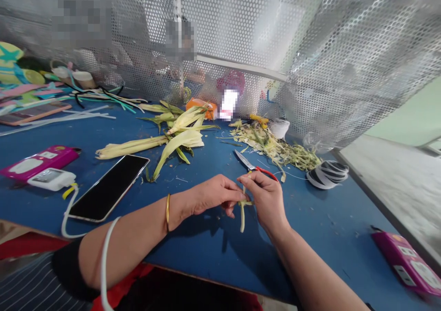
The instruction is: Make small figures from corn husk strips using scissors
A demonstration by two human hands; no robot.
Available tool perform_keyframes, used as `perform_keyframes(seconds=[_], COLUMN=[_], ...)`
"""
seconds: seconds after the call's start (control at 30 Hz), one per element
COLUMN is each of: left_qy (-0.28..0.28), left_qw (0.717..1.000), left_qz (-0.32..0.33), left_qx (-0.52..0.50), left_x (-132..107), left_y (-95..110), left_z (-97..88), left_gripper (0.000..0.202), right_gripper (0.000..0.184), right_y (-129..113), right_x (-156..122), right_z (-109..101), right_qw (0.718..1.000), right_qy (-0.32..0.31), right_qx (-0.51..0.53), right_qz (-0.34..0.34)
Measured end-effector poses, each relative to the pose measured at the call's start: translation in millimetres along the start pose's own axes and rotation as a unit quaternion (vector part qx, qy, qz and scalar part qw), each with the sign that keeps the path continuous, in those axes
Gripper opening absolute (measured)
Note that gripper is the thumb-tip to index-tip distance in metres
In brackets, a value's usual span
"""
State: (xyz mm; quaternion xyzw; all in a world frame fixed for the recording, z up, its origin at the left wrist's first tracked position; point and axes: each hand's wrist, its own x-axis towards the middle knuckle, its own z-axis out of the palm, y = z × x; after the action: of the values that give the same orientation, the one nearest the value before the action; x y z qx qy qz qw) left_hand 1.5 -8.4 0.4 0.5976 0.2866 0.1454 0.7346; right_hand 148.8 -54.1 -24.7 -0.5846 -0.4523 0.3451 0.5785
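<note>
Between my hands is a small piece of pale corn husk [242,217], a narrow strip hanging down with a short crosswise part at the top. My left hand [218,195] pinches it from the left, thumb and forefinger together. From the right, my right hand [265,198] closes its fingertips on the upper part of the same piece. Just beyond my right hand lie scissors [246,160] with red handles, partly hidden by that hand. A bundle of corn husks [182,136] rests farther back to the left.
Husk scraps [265,143] are piled at the back, near a spool of thread [327,174]. On the left lie a black-screened phone [112,187] and a purple power strip [43,161]; another power strip [408,260] is at right. A perforated metal screen [241,31] borders the blue table [206,265].
</note>
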Motion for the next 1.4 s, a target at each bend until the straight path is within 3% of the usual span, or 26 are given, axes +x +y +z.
perform_keyframes(seconds=[0.13,0.27,0.37,0.43,0.5,0.6,0.7,0.77,0.9,0.97,1.13,1.33,1.4], left_qy=[-0.012,0.023,0.063,0.083,0.098,0.114,0.121,0.133,0.177,0.184,0.137,0.079,0.083], left_qw=[1.0,1.0,0.996,0.993,0.991,0.989,0.989,0.989,0.982,0.98,0.989,0.997,0.996], left_qz=[-0.01,-0.016,-0.01,-0.007,-0.009,-0.016,-0.021,-0.015,-0.004,-0.002,-0.006,-0.015,-0.025], left_qx=[0.013,-0.009,-0.054,-0.079,-0.093,-0.097,-0.078,-0.063,-0.064,-0.069,-0.063,-0.022,-0.034], left_x=[0,0,0,1,2,1,0,-1,0,0,0,1,2], left_y=[-2,0,1,1,2,2,3,4,4,4,2,-3,-3], left_z=[-1.4,-3.6,-6.7,-8.9,-10.3,-9.8,-7.4,-6.3,-6.7,-7.2,-6.6,-4.9,-4.9], left_gripper=[0.036,0.037,0.034,0.034,0.035,0.034,0.032,0.029,0.027,0.028,0.037,0.042,0.042], right_gripper=[0.018,0.025,0.032,0.038,0.042,0.045,0.043,0.042,0.041,0.038,0.023,0.014,0.013], right_y=[1,-2,-4,-3,-2,-2,-4,-6,-11,-12,-11,-4,-3], right_x=[-1,6,13,17,19,18,13,11,10,11,11,8,8], right_z=[3,-2,-10,-14,-15,-13,-9,-9,-13,-15,-12,-6,-8], right_qw=[1.0,0.999,0.997,0.993,0.985,0.973,0.964,0.972,0.998,0.999,0.997,0.999,0.994], right_qy=[0.014,0.003,0.063,0.117,0.132,0.034,-0.061,-0.061,-0.008,-0.022,-0.068,-0.036,-0.007], right_qx=[-0.02,-0.046,-0.032,0.026,0.097,0.162,0.169,0.146,0.025,-0.005,-0.018,-0.034,-0.088], right_qz=[-0.005,-0.019,-0.033,-0.006,0.06,0.162,0.197,0.174,0.048,0.027,0.018,-0.014,-0.061])
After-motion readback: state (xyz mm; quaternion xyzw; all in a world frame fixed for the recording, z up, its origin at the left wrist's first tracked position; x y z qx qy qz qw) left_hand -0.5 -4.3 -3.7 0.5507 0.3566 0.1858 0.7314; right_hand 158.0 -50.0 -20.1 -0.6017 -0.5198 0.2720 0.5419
